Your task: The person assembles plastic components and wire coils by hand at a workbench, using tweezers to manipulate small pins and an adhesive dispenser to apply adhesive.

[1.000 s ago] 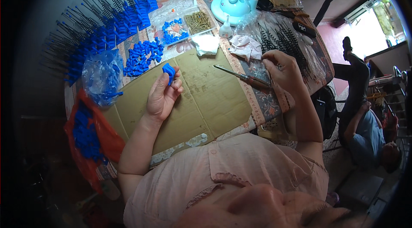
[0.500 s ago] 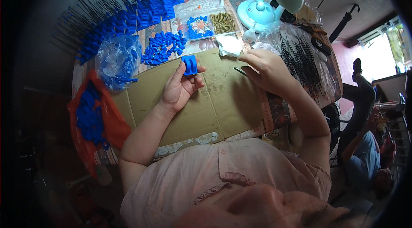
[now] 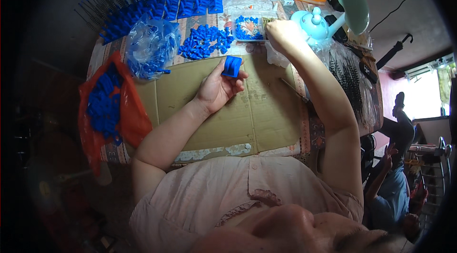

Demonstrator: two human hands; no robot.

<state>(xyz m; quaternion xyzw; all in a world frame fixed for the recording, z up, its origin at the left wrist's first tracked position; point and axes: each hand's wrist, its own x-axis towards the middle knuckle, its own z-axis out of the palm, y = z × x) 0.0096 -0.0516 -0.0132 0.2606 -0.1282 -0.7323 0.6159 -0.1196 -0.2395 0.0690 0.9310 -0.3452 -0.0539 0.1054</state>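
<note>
My left hand (image 3: 215, 90) holds a small blue plastic bracket (image 3: 232, 66) between thumb and fingers, above the cardboard sheet (image 3: 209, 124). Two curved ridges show on its face. Over the right side of a clear divided box (image 3: 248, 39), my right hand (image 3: 286, 36) has its fingers curled down at the brass-coloured screws (image 3: 269, 21); its fingertips are hidden. Small blue pieces (image 3: 247, 25) fill the box's left compartment. A thin metal tool (image 3: 294, 89) lies by the cardboard's right edge, apart from both hands.
Blue brackets with upright black springs (image 3: 190, 3) stand in rows at back left. Nearer are loose blue cone-like pieces (image 3: 205, 41), a clear bag (image 3: 152, 45) and a red bag (image 3: 135, 110) of blue parts. A lamp arm (image 3: 350, 0) overhangs the back right; black springs (image 3: 347, 79) lie right.
My right hand has moved away from the thin metal tool, forward to the screws in the box. My left hand still holds the bracket. The whole view has shifted slightly.
</note>
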